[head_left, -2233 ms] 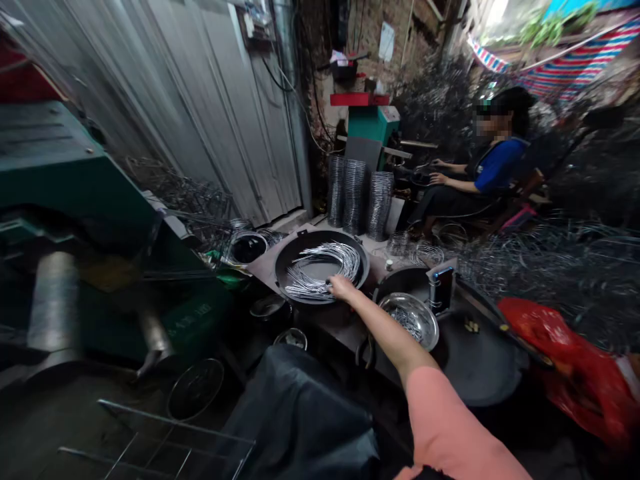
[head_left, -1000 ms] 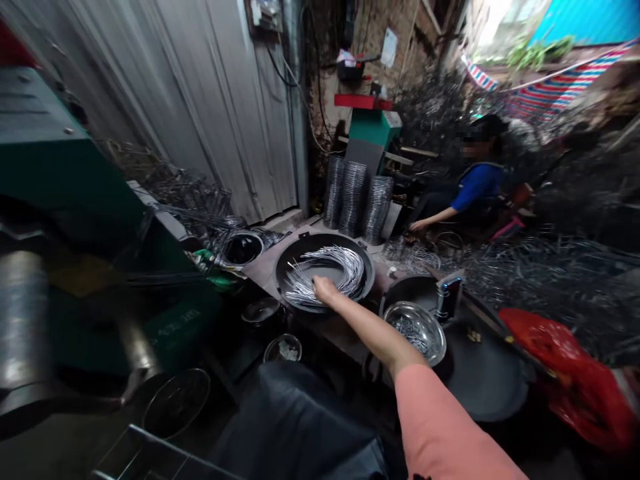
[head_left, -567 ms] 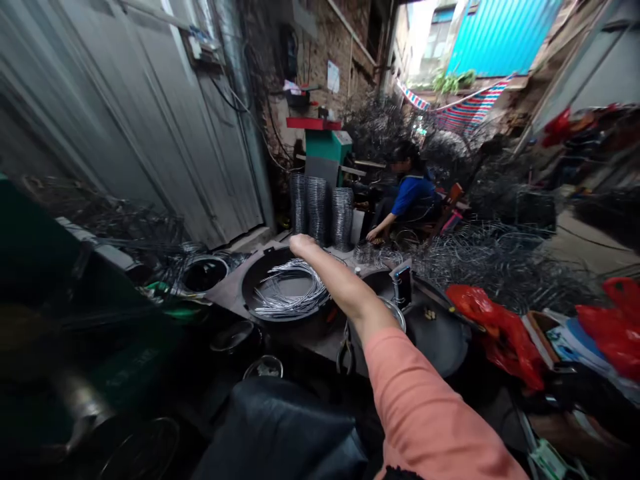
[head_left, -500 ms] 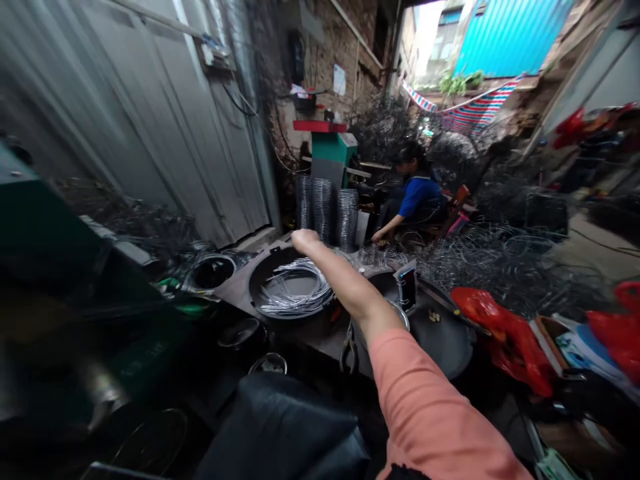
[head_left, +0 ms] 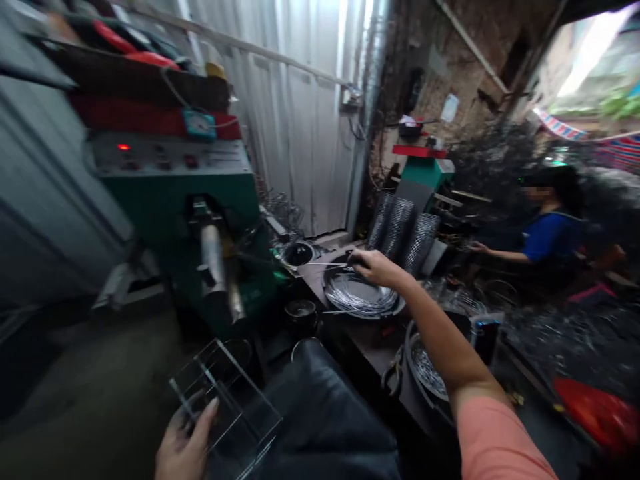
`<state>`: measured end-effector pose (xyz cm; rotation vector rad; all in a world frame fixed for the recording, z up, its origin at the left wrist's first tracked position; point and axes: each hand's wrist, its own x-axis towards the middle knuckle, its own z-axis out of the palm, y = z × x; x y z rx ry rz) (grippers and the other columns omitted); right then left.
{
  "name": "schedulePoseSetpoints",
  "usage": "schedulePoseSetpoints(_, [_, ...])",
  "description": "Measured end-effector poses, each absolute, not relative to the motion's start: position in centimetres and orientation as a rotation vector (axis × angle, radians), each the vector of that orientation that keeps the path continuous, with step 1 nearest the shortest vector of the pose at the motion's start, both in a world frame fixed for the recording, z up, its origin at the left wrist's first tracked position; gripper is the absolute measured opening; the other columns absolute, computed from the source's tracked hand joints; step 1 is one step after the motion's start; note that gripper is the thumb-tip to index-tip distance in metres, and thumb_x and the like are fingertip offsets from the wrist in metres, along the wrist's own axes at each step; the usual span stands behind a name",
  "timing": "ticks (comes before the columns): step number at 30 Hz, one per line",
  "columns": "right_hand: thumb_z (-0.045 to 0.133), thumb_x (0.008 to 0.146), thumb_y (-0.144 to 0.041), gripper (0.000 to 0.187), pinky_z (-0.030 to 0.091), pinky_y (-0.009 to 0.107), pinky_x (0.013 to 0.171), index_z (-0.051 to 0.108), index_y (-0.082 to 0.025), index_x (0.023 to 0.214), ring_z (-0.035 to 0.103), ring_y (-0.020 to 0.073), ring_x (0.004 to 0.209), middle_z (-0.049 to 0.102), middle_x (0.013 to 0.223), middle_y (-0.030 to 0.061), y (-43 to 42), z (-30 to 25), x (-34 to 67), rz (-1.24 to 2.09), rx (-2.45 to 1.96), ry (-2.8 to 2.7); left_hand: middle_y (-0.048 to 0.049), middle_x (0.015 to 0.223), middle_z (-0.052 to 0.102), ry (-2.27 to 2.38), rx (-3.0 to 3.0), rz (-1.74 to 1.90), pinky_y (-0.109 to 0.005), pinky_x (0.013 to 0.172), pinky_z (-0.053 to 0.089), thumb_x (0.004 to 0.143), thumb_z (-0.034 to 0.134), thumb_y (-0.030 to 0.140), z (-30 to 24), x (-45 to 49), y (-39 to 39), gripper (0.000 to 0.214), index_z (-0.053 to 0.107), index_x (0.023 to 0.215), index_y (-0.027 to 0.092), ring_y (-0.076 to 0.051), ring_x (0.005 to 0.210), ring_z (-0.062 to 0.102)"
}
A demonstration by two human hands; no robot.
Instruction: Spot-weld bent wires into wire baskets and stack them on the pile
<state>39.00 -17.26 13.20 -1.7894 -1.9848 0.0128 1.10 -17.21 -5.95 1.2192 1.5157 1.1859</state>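
Observation:
My right hand (head_left: 376,265) is stretched out over the far rim of a round black pan (head_left: 361,295) that holds a bundle of curved silver wires. Its fingers are pinched on a thin straight wire (head_left: 327,264) that points left toward the green machine (head_left: 200,220). My left hand (head_left: 184,445) is low at the bottom of the view. It grips a rectangular wire frame (head_left: 227,400) by its near corner, above my dark-clad knee.
A steel bowl of small metal parts (head_left: 427,367) sits near my right elbow. Stacks of wire rings (head_left: 405,230) stand behind the pan. A co-worker in a blue top (head_left: 547,233) sits at the right. Heaps of wire and a red bag (head_left: 595,410) lie beyond.
My view has swung left toward the green machine. My right hand has lifted a wire off the pan and moved it left. My left hand with the wire frame has come into view.

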Motion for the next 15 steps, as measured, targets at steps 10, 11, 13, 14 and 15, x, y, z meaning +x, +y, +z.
schedulePoseSetpoints(10, [0.056, 0.076, -0.038, 0.023, 0.046, 0.03, 0.077, 0.065, -0.018, 0.084, 0.06, 0.0175, 0.081, 0.067, 0.082, 0.0025, -10.8, 0.4, 31.0, 0.662, -1.316, -1.595, -0.0038, 0.086, 0.064, 1.213, 1.103, 1.408, -0.027, 0.074, 0.044, 0.06, 0.071, 0.042, -2.7, 0.8, -11.1, 0.047, 0.06, 0.098, 0.016, -0.017, 0.082, 0.058])
schedulePoseSetpoints(11, [0.056, 0.076, -0.038, 0.023, 0.046, 0.03, 0.078, 0.065, -0.019, 0.084, 0.06, 0.0176, 0.082, 0.066, 0.083, 0.0026, -10.3, -0.6, 30.4, 0.688, -1.301, -1.592, -0.0038, 0.084, 0.064, 1.197, 1.105, 1.391, -0.027, 0.072, 0.044, 0.06, 0.071, 0.042, -2.8, 0.6, -10.8, 0.047, 0.06, 0.097, 0.016, -0.017, 0.081, 0.058])
schedulePoseSetpoints(13, [0.055, 0.076, -0.039, 0.023, 0.046, 0.031, 0.079, 0.065, -0.019, 0.083, 0.06, 0.0177, 0.083, 0.065, 0.084, 0.003, -9.3, -2.3, 29.2, 0.702, -1.279, -1.603, -0.0036, 0.082, 0.065, 1.17, 1.097, 1.358, -0.026, 0.069, 0.044, 0.06, 0.071, 0.042, -3.0, 0.5, -10.3, 0.046, 0.061, 0.096, 0.016, -0.017, 0.078, 0.059])
schedulePoseSetpoints(14, [0.055, 0.076, -0.038, 0.022, 0.046, 0.031, 0.08, 0.065, -0.019, 0.083, 0.06, 0.0178, 0.083, 0.065, 0.084, 0.0033, -8.9, -3.0, 28.8, 0.697, -1.276, -1.614, -0.0034, 0.081, 0.064, 1.163, 1.084, 1.343, -0.026, 0.067, 0.044, 0.059, 0.071, 0.042, -3.2, 0.5, -10.0, 0.046, 0.061, 0.096, 0.016, -0.016, 0.076, 0.058])
schedulePoseSetpoints(15, [0.055, 0.077, -0.038, 0.021, 0.046, 0.031, 0.08, 0.064, -0.019, 0.082, 0.059, 0.0179, 0.083, 0.065, 0.084, 0.0036, -8.5, -3.6, 28.4, 0.693, -1.278, -1.626, -0.003, 0.08, 0.064, 1.16, 1.069, 1.329, -0.025, 0.066, 0.044, 0.059, 0.072, 0.042, -3.4, 0.5, -9.8, 0.047, 0.061, 0.096, 0.016, -0.015, 0.074, 0.058])
